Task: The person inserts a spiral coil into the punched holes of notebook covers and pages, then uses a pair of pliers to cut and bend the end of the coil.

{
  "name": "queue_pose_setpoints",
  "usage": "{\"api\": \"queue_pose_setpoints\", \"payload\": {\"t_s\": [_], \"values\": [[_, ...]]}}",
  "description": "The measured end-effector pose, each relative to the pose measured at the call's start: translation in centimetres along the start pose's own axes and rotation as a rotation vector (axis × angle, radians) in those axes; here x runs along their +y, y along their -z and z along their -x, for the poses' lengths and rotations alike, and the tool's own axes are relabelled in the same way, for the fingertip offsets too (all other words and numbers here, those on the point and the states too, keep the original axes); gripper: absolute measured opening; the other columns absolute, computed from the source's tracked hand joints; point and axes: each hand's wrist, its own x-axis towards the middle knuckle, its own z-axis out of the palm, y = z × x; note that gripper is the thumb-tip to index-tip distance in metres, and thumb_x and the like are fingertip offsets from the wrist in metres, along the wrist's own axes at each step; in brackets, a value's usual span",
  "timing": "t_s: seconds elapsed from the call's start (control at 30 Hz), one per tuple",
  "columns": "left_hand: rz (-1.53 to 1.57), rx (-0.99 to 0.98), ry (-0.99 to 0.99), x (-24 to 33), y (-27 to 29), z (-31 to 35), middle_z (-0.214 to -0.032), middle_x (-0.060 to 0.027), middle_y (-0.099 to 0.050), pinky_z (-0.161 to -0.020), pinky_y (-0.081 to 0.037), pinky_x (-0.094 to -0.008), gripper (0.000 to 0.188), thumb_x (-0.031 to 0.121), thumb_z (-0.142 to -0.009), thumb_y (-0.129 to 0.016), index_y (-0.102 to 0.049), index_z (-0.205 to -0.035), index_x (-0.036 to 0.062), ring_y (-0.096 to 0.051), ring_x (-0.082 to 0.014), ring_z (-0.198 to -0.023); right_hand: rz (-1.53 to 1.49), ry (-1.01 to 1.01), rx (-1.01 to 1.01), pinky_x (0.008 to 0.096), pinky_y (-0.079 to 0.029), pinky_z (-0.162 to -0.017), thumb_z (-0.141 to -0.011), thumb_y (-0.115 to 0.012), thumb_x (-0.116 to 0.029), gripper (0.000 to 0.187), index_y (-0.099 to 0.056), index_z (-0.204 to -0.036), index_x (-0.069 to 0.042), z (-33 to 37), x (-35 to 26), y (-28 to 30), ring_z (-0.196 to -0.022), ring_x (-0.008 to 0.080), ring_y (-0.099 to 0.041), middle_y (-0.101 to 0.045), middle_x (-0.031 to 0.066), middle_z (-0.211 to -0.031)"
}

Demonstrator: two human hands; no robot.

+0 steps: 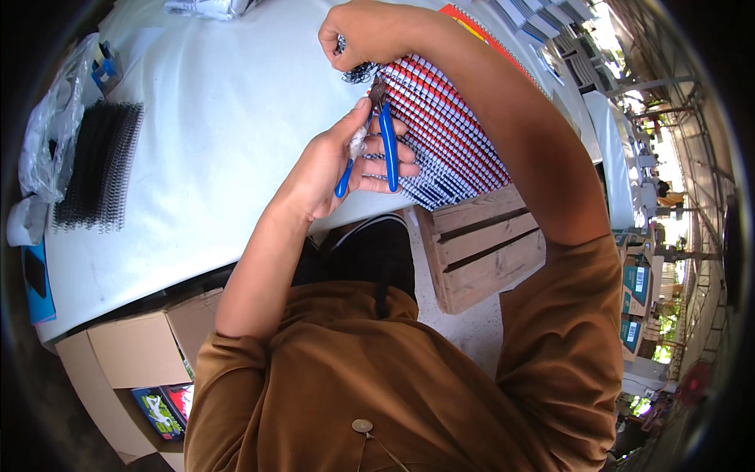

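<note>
My left hand (334,161) holds a pair of blue-handled cutting pliers (389,145); the thumb lies along one handle and the fingers pass behind the other. The plier jaws point away from me, at the corner of a stack of spiral-bound notebooks (448,118) with red and white edges and dark coils. Reaching across the stack, my right hand (366,35) is closed in a fist around black coil wire (359,72). Some of that wire hangs below the fist, next to the plier tips. Its far ends are hidden by my fingers.
On the white-covered table (212,134), a bundle of black spiral coils (98,165) lies at left beside clear plastic wrap (55,126). A wooden crate (484,244) stands near my right knee. An open cardboard box (130,354) sits at lower left.
</note>
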Motion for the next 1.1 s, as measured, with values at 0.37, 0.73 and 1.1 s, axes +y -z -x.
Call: {"api": "queue_pose_setpoints", "payload": {"t_s": [0.37, 0.73, 1.1], "values": [[0.295, -0.382, -0.067, -1.6, 3.7, -2.0, -0.088, -0.0151, -0.062, -0.069, -0.053, -0.037, 0.059, 0.051, -0.095, -0.025, -0.05, -0.113, 0.0009, -0.064, -0.0296, -0.087, -0.087, 0.037, 0.11, 0.0318, -0.049, -0.058, -0.067, -0.067, -0.01, 0.01, -0.067, -0.076, -0.005, 0.4, 0.3, -0.2, -0.064, 0.0191, -0.062, -0.066, 0.0094, -0.07], [0.047, 0.05, -0.025, 0.4, -1.0, -0.3, -0.086, -0.0126, -0.059, -0.068, -0.052, -0.0361, 0.059, 0.053, -0.094, -0.027, -0.05, -0.109, 0.0016, -0.064, -0.0275, -0.084, -0.136, -0.032, 0.165, 0.0317, -0.05, -0.063, -0.067, -0.069, -0.01, 0.013, -0.068, -0.079, -0.005, 0.6, 0.3, -0.5, -0.068, 0.0196, -0.064, -0.067, 0.0095, -0.074], [0.118, 0.001, -0.041, 0.8, -1.7, 0.1, -0.087, -0.0153, -0.06, -0.071, -0.054, -0.0409, 0.058, 0.051, -0.095, -0.025, -0.05, -0.11, 0.0001, -0.064, -0.0313, -0.091, -0.12, -0.05, 0.181, 0.0314, -0.051, -0.063, -0.067, -0.068, -0.008, 0.012, -0.068, -0.079, -0.006, 0.3, 0.3, -0.8, -0.069, 0.0193, -0.064, -0.067, 0.009, -0.076]]}}
